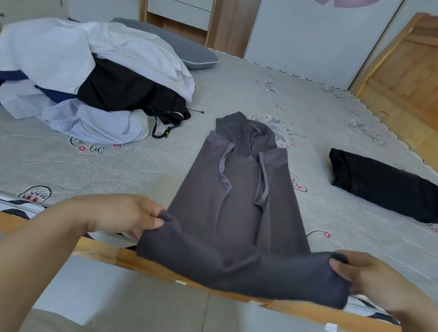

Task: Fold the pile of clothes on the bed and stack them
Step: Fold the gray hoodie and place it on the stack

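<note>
Nearest, left hand (127, 215) pinches one bottom corner of the grey hoodie (238, 198) | right hand (359, 274) pinches the other corner, hem lifted over the bed edge (26, 221) | hoodie lies narrow on the mattress, hood pointing away | folded black garment (384, 184) right | unfolded pile (80, 80) far left

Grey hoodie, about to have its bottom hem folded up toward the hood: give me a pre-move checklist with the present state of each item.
1. Left hand grips the hem corner of the grey hoodie: ok.
2. Right hand grips the other hem corner: ok.
3. Sleeves folded in over the body: ok.
4. Hood lying flat on the bed: ok.
5. Drawstrings tucked: not ok, both lie loose on the chest.
6. Landing spot clear of the unfolded pile and the folded black garment: ok.
</note>
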